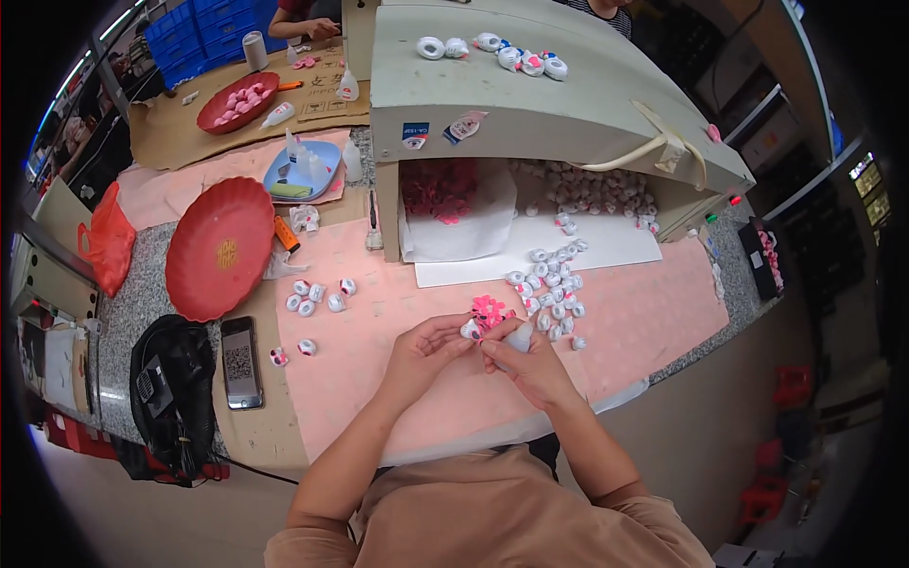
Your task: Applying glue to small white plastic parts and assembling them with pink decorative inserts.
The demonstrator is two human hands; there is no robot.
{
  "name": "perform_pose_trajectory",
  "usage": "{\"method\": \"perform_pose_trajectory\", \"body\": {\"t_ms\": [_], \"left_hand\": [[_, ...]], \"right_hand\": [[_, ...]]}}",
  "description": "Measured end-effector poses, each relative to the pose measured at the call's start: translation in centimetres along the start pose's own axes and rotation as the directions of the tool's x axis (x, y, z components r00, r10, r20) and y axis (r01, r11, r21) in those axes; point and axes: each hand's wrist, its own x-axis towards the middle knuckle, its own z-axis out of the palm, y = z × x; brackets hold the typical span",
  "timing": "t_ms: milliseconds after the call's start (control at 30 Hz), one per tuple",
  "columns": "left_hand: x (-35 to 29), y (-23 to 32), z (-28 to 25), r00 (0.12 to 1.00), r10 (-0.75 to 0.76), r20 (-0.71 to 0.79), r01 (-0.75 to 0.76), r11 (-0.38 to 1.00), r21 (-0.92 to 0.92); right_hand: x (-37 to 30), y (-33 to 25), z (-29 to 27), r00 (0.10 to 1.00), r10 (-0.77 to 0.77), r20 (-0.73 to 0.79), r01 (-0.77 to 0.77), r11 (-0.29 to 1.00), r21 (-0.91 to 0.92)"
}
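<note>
My left hand (424,355) pinches a small white figure piece (471,329) with pink and dark marks between thumb and fingertips. In my right hand (542,371) is a small translucent squeeze bottle (519,336), its tip pointed toward that piece. The two hands nearly meet over the pink mat (407,417). Just beyond the fingertips lies a little heap of bright pink flower-like parts (489,309). Right of it spreads a cluster of white pieces (559,284). Several similar pieces (307,308) sit apart on the left of the mat.
A grey metal box (568,104) holds a pile of white pieces (597,194) and pink parts (440,189). To the left are a red bowl (194,284), a phone (242,364), a black bag (170,379) and a blue tray (327,156). Another person's hand (322,28) shows at the far side.
</note>
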Motion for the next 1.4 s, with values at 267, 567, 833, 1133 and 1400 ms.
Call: {"method": "perform_pose_trajectory", "body": {"t_ms": [267,567,833,1133,1400], "left_hand": [[0.0,-0.1,-0.1,1.0,0.002,0.023,-0.003,1.0,0.031],[0.1,-0.4,-0.3,0.996,0.003,0.084,-0.006,0.999,0.04],[0.0,-0.4,0.1,0.996,0.031,0.083,-0.038,0.996,0.077],[0.2,-1.2,0.0,0.999,-0.031,-0.006,0.031,0.994,-0.101],[0.4,-1.5,-0.2,0.996,-0.086,-0.015,0.084,0.99,-0.111]], "right_hand": [[0.1,0.0,0.1,0.999,-0.025,-0.024,0.024,0.999,-0.032],[0.4,-0.7,-0.1,1.0,0.018,-0.022,-0.019,0.998,-0.064],[0.3,-0.3,-0.3,0.998,-0.048,-0.048,0.043,0.994,-0.096],[0.8,0.7,-0.2,0.97,-0.244,0.004,0.234,0.927,-0.292],[1.2,1.3,-0.9,0.962,-0.269,0.043,0.267,0.903,-0.337]]}}
